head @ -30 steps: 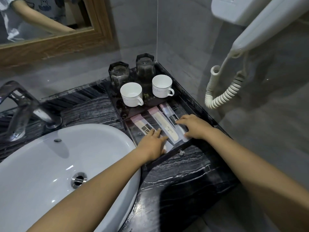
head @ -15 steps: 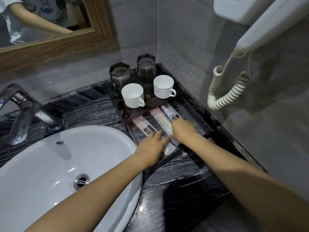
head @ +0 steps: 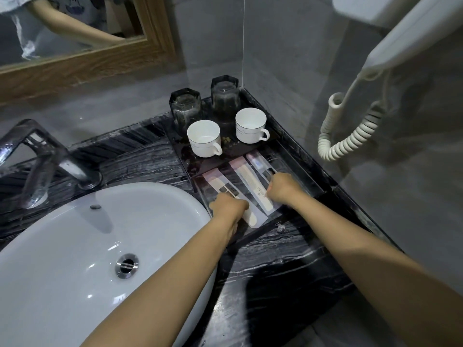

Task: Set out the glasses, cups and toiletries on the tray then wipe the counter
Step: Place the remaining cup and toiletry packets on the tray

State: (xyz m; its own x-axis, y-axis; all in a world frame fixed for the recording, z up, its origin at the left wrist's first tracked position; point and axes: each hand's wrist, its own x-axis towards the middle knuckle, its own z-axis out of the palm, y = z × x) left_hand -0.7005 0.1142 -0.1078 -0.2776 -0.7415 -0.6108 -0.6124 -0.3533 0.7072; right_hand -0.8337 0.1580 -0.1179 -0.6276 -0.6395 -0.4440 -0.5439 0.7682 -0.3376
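A dark tray (head: 295, 169) sits in the counter's back right corner. At its back stand two dark glasses (head: 185, 106) (head: 224, 95), upside down, with two white cups (head: 204, 139) (head: 251, 125) in front of them. Three long toiletry packets lie side by side on the tray's near half: left (head: 219, 184), middle (head: 246, 175), right (head: 258, 161). My left hand (head: 229, 206) is curled over the near end of the left packet. My right hand (head: 283, 187) is curled over the near end of the right packet, beside the middle one.
A white sink (head: 75, 246) with a chrome faucet (head: 42, 159) fills the left. Black marble counter (head: 275, 271) runs in front of the tray. A wall hair dryer's coiled cord (head: 350, 136) hangs to the right. A wood-framed mirror (head: 87, 63) is behind.
My right hand slid left from the tray's right side onto the right packet. Both hands went from flat fingers to curled ones. The packets now lie closer together.
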